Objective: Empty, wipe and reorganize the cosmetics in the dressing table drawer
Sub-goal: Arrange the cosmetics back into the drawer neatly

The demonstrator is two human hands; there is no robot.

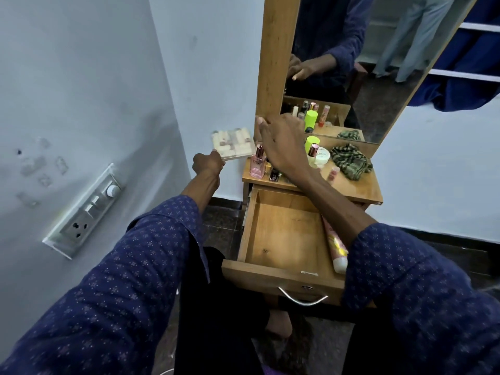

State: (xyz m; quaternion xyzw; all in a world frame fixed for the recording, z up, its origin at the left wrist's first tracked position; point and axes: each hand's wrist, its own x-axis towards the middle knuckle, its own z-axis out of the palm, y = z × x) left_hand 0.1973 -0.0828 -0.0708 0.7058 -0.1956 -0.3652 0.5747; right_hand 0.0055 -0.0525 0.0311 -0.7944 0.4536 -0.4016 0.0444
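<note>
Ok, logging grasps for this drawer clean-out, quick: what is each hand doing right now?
Left hand: closed on a flat, pale, clear-topped makeup palette.
Right hand: open, holding nothing, fingers by the wooden mirror frame.

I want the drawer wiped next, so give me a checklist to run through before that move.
1. Wooden drawer pulled fully open: ok.
2. Drawer emptied: not ok, a pink and white tube lies along its right wall.
3. Left hand free: not ok, it holds a flat pale makeup palette beside the tabletop.
4. Right hand free: cannot tell, it reaches over the bottles near the mirror frame.
5. Green striped cloth within reach on the tabletop: ok.
6. Pink perfume bottle upright: ok.
</note>
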